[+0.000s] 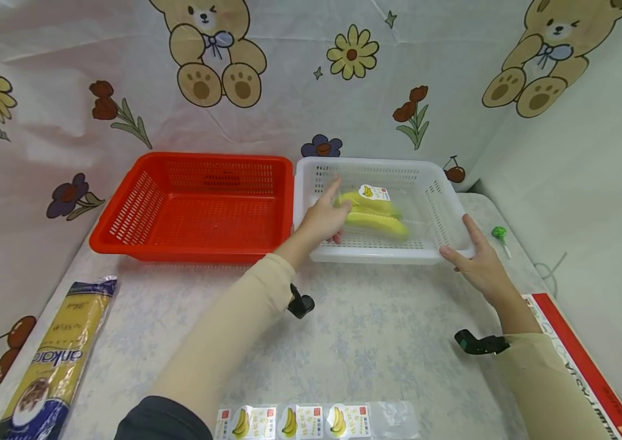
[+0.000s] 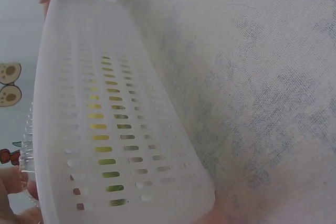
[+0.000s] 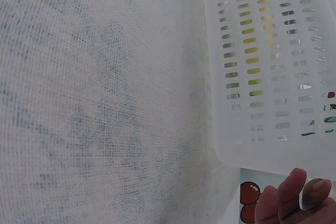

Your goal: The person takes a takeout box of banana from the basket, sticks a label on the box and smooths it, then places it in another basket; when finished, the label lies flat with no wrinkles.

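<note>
Yellow bananas (image 1: 379, 225) lie in a clear plastic pack (image 2: 27, 153) inside the white basket (image 1: 366, 256), with a white banana-print label (image 1: 375, 193) on top. My left hand (image 1: 323, 217) reaches over the basket's front left and grips the pack's left end, index finger stretched out. In the left wrist view its fingers meet the pack's ridged clear edge above the rim. My right hand (image 1: 478, 263) holds the basket's right front corner, thumb on the near side. The right wrist view shows its fingertips (image 3: 296, 179) beside that corner.
A red basket (image 1: 200, 255) stands at the left, against the white one. A yellow and blue packet (image 1: 57, 360) lies at far left. A strip of banana labels (image 1: 299, 421) sits at the near edge. At right are a small green-topped item (image 1: 499, 233) and a red-and-white box (image 1: 580, 360).
</note>
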The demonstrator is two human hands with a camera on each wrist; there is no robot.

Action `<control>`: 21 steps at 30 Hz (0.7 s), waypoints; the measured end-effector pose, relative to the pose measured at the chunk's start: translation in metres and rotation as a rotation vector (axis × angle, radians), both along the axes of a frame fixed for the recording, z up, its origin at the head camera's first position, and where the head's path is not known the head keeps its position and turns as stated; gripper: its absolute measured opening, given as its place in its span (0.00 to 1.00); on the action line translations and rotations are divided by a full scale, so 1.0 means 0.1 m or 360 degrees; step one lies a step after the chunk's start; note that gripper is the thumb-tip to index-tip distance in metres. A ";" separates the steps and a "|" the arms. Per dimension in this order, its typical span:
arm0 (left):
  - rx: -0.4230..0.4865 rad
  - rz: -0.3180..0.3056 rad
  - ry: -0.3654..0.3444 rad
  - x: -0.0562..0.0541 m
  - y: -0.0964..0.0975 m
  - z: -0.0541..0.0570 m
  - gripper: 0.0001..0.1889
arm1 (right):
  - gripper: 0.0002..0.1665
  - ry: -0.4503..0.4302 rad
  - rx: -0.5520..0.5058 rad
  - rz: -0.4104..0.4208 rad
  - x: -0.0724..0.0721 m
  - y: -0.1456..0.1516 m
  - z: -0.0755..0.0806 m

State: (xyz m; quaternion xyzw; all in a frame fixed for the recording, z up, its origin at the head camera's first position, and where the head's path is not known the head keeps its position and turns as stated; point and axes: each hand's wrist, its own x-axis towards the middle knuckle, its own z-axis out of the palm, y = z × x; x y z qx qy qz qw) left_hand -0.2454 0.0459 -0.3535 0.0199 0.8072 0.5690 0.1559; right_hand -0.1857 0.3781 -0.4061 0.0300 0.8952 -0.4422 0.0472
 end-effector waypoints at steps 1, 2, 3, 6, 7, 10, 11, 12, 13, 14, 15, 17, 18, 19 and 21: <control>-0.0016 -0.0009 0.0000 -0.01 0.00 0.00 0.33 | 0.56 -0.0002 -0.0001 -0.0001 0.00 0.00 0.00; -0.0035 -0.0020 -0.0004 -0.02 0.01 -0.01 0.33 | 0.56 -0.0003 -0.0001 -0.0002 -0.01 0.00 -0.01; -0.0055 -0.0033 -0.0007 -0.03 0.01 -0.01 0.33 | 0.56 -0.0006 0.0002 -0.0003 -0.01 0.01 -0.01; -0.0136 -0.0090 -0.0013 -0.06 0.00 -0.03 0.35 | 0.56 -0.0009 0.0007 -0.0004 -0.01 0.01 -0.02; -0.0172 -0.0115 -0.0019 -0.08 -0.01 -0.03 0.35 | 0.56 -0.0008 0.0011 -0.0004 -0.01 0.01 -0.02; -0.0257 -0.0186 -0.0026 -0.11 -0.03 -0.04 0.38 | 0.56 -0.0004 0.0018 -0.0002 0.00 0.00 -0.01; -0.0286 -0.0213 -0.0034 -0.12 -0.04 -0.04 0.39 | 0.56 -0.0002 0.0023 -0.0003 0.00 0.00 -0.01; -0.0302 -0.0232 -0.0039 -0.12 -0.05 -0.04 0.40 | 0.56 -0.0002 0.0027 -0.0004 0.00 0.00 0.00; -0.0327 -0.0252 -0.0045 -0.13 -0.05 -0.04 0.42 | 0.56 -0.0003 0.0029 -0.0005 0.01 -0.01 0.00; -0.0344 -0.0268 -0.0052 -0.12 -0.05 -0.04 0.43 | 0.56 -0.0006 0.0027 -0.0006 0.01 -0.01 0.00; -0.0376 -0.0286 -0.0059 -0.13 -0.05 -0.03 0.44 | 0.56 -0.0010 0.0024 -0.0008 0.01 -0.01 0.01; -0.0441 -0.0304 -0.0066 -0.12 -0.04 -0.02 0.45 | 0.56 -0.0019 0.0022 -0.0009 0.01 -0.01 0.01; -0.0480 -0.0306 -0.0062 -0.12 -0.03 -0.02 0.45 | 0.56 -0.0025 0.0017 -0.0009 0.01 -0.02 0.01; -0.0529 -0.0307 -0.0052 -0.11 -0.02 -0.02 0.45 | 0.56 -0.0029 0.0016 -0.0010 0.01 -0.01 0.01; -0.0625 -0.0296 -0.0018 -0.10 0.00 -0.01 0.44 | 0.57 -0.0035 0.0019 -0.0012 0.01 -0.01 0.01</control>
